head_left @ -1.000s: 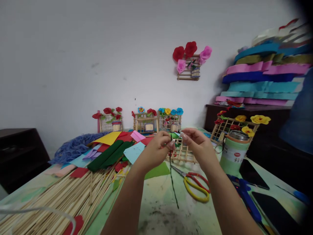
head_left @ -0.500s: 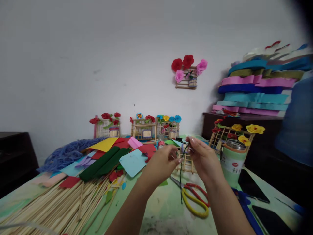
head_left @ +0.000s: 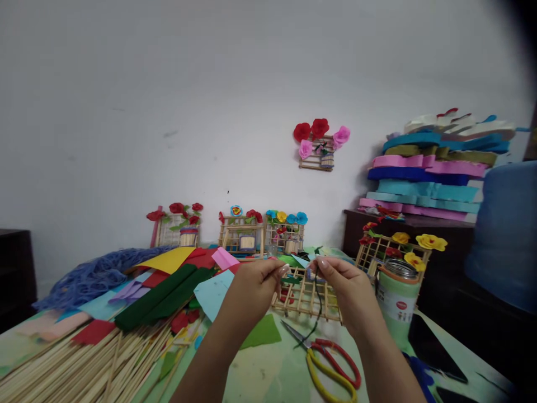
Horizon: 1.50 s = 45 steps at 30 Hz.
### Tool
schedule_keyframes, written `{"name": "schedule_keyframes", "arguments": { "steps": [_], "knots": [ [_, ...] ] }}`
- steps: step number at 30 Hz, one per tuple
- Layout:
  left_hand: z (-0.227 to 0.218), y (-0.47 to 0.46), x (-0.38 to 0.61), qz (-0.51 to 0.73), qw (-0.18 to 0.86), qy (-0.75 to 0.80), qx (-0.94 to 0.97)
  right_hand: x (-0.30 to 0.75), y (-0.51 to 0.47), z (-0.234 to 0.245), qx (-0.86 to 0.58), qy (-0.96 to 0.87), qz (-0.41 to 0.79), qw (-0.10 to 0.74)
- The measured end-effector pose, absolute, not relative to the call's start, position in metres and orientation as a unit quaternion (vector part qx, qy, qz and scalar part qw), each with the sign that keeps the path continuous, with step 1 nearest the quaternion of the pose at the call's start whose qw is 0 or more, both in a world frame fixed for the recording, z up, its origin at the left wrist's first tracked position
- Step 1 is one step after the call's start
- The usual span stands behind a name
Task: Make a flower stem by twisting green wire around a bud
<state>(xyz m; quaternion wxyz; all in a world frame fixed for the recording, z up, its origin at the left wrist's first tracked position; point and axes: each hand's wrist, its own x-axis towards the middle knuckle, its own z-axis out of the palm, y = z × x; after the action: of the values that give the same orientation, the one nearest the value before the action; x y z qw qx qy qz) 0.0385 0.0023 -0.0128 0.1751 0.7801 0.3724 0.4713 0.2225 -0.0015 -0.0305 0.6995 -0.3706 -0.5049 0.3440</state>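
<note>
My right hand pinches the upper end of a thin dark green strip, which looks like twisted crepe paper. The strip hangs down in a curve to the scissors. My left hand is closed, thumb against forefinger, a little way left of the strip; whatever it grips, if anything, is too small to make out. Behind and below the hands lies a lattice of thin wooden sticks, with a red flower partly visible on it. Scissors with one red and one yellow handle lie nearer me, blades slightly apart.
Wooden sticks, coloured paper and blue shredded strands cover the left side. At right stand a green jar and a dark phone. Flowered lattices line the wall; crepe paper rolls are stacked behind.
My left hand has moved left, away from the strip, and its fingers have closed. The strip's free end now curves left. The camera view has tilted up slightly.
</note>
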Motion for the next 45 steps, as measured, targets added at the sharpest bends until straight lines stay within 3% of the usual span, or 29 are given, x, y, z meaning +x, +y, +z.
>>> {"name": "schedule_keyframes", "arguments": {
  "steps": [7,24,29,37,45],
  "knots": [
    [-0.013,0.004,0.035,0.476,0.158,0.354,0.789,0.217,-0.005,-0.027,-0.312,-0.465,0.424,0.712],
    [-0.018,-0.004,0.055,0.468,0.103,0.326,0.815,0.214,0.004,-0.035,-0.288,-0.453,0.324,0.779],
    [-0.025,-0.002,0.06,0.495,-0.011,0.277,0.823,0.215,-0.002,-0.032,-0.293,-0.504,0.325,0.745],
    [-0.034,0.005,0.064,0.519,-0.333,0.222,0.755,0.212,-0.008,-0.026,-0.293,-0.458,0.354,0.761],
    [-0.04,-0.002,0.075,0.491,-0.421,0.25,0.721,0.209,-0.006,-0.026,-0.292,-0.404,0.349,0.794]
  ]
}}
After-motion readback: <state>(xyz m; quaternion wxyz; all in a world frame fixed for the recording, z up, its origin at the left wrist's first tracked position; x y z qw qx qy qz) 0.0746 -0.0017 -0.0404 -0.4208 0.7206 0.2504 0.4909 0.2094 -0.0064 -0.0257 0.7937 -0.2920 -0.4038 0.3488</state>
